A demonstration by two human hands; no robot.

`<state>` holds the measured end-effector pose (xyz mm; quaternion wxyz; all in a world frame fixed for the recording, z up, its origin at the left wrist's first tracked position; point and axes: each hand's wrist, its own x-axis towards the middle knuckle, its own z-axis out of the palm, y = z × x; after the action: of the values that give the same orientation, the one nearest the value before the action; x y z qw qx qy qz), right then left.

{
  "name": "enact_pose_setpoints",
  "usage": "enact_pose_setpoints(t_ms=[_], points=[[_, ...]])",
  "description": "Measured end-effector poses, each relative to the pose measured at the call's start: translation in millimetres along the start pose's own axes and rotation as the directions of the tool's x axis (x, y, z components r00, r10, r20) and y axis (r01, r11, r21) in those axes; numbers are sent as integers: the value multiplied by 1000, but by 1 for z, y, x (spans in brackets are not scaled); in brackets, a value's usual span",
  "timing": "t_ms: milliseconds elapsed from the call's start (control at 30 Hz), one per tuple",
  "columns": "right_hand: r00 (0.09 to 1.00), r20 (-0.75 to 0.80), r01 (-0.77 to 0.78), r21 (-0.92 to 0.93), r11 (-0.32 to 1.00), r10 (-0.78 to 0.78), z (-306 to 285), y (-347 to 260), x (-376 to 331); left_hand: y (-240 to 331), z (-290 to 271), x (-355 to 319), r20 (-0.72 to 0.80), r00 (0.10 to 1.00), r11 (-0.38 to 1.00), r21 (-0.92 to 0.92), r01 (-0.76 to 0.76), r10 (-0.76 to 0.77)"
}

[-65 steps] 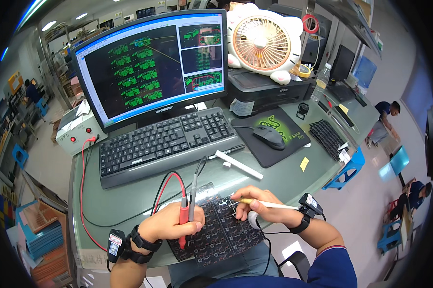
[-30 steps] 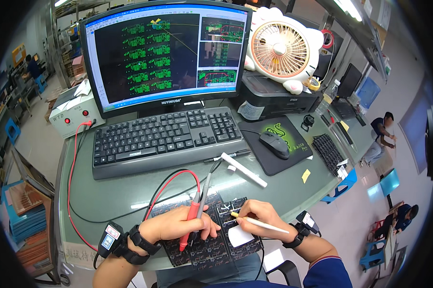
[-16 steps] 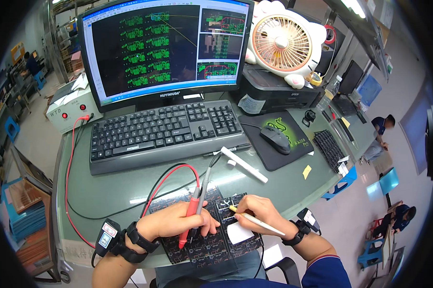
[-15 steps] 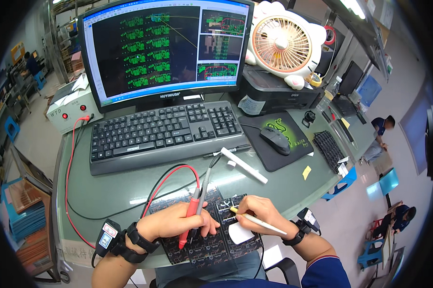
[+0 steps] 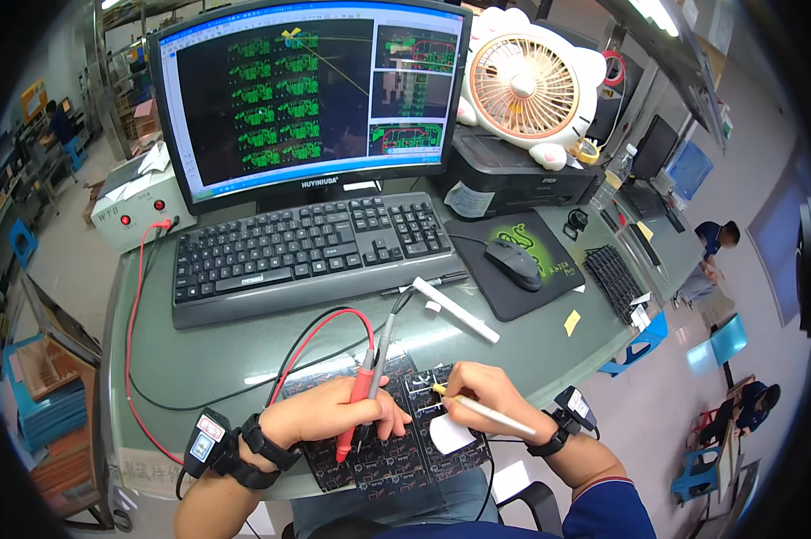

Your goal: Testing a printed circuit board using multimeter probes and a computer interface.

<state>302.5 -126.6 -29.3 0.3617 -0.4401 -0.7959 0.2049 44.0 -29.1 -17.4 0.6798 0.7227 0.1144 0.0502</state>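
My left hand (image 5: 329, 411) is closed around a red test probe (image 5: 361, 388) and a grey-black test probe (image 5: 382, 352), tips pointing down over a black circuit board panel (image 5: 387, 469). Some of its fingers rest on the panel. In a pinch, my right hand (image 5: 488, 388) holds a slim white pen-like tool (image 5: 495, 416), its yellowish end close to the panel's upper right part. Whether that end touches the surface I cannot tell. Below it, a white piece (image 5: 450, 435) like paper lies on the panel. Both wrists wear black straps with small boxes.
Beyond the hands lie a black keyboard (image 5: 316, 251) and a white marker (image 5: 457, 310). A mouse (image 5: 513, 264) sits on a dark pad at right. The monitor (image 5: 325, 90) shows green board layouts. Probe leads run left to a grey box (image 5: 136, 199). A printer (image 5: 522, 180) carries a fan (image 5: 524, 85).
On the monitor, the highlighted spot at the top has turned from a blue block to a yellow mark, with fewer yellow lines. Both hands keep nearly the same place and grip.
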Motion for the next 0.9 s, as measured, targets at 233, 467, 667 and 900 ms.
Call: enact_pose_setpoints(t_ms=[233, 467, 667, 900], points=[[909, -145, -376, 119, 919, 391, -29, -21, -12, -8, 3, -2, -1, 1000, 994, -107, -31, 31], [791, -169, -606, -84, 791, 588, -33, -55, -70, -6, 3, 0, 12, 1000, 981, -194, 5, -3], [862, 2, -507, -20, 862, 507, -16, -74, -78, -9, 2, -3, -9, 998, 981, -183, -59, 58], [744, -81, -320, 828, 460, 664, -35, -48, -52, 1, -5, -10, -252, 933, 895, -302, -328, 257]])
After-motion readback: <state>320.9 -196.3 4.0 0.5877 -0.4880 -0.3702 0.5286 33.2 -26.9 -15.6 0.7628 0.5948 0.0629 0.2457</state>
